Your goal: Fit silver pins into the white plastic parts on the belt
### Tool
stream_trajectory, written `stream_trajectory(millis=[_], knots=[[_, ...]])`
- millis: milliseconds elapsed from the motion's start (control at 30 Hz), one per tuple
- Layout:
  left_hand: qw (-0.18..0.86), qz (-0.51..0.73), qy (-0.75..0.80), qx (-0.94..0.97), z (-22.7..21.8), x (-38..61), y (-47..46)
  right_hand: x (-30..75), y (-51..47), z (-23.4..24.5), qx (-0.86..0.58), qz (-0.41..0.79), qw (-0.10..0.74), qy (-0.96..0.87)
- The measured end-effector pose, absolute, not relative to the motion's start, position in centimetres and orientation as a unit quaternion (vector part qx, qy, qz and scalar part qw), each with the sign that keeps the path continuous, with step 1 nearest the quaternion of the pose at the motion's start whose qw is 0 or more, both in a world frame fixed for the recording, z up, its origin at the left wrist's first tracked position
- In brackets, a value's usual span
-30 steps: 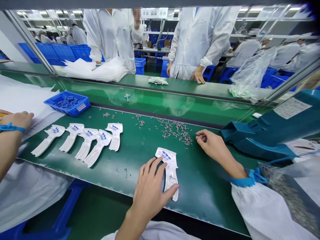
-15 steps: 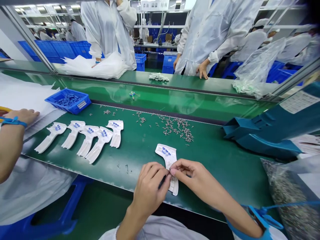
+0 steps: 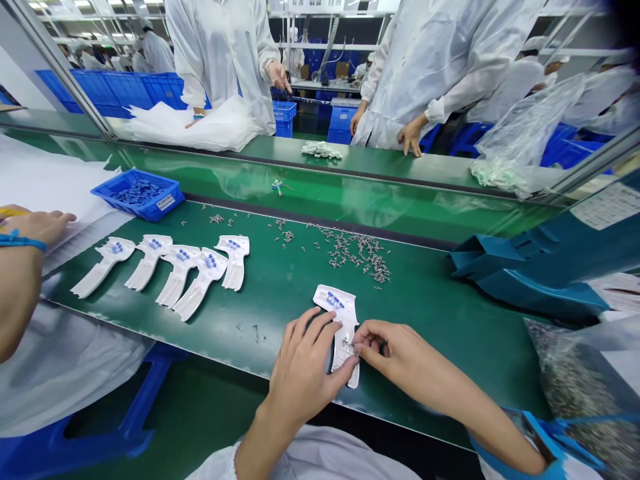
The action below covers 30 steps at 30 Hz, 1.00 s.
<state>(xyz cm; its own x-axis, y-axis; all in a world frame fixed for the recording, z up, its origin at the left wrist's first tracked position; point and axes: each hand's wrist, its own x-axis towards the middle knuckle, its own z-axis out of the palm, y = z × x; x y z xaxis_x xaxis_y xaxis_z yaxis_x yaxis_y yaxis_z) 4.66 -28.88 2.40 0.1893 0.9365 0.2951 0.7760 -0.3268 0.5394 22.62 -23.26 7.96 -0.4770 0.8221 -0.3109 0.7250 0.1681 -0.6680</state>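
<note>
A white plastic handle shell, shaped like a pistol grip with blue pieces inside its wide end, lies on the green bench in front of me. My left hand steadies it from the left, fingers along its edge and thumb across the lower grip. From the right, my right hand reaches to the grip with thumb and forefinger pinched together. Whatever is between those fingertips is too small to make out. Small metallic parts show inside the grip beside them. Beyond the shell, many tiny metal pieces lie scattered.
Several similar shells lie to the left. Behind them stands a blue tray of small blue parts. A co-worker's hand is at far left. A teal bin and a clear bag of metal pieces flank the right.
My left hand has let go of its pinch beside the right fingertips and spread along the shell. My right hand stays pinched at the grip. Across the bench, a co-worker's raised hand has come down.
</note>
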Motion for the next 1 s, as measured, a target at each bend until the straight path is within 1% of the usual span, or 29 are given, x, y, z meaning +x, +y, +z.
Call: stream_trajectory(millis=[200,733,800,867,1000], knots=[[0.145,0.298,0.562,0.758,2.3,4.7,-28.9,22.2,-23.1,8.0,-0.509,0.368,0.048,-0.776],[0.147,0.300,0.563,0.756,2.0,4.7,-28.8,22.2,-22.0,7.5,-0.514,0.390,0.004,-0.764],[0.145,0.300,0.564,0.756,2.0,4.7,-28.8,22.3,-21.8,7.1,-0.507,0.419,0.021,-0.753],[0.145,0.299,0.565,0.756,2.0,4.6,-28.9,22.5,-21.7,6.6,-0.503,0.478,0.051,-0.718],[0.148,0.308,0.566,0.750,1.9,4.5,-28.9,22.3,-22.5,5.5,-0.531,0.612,0.144,-0.568]])
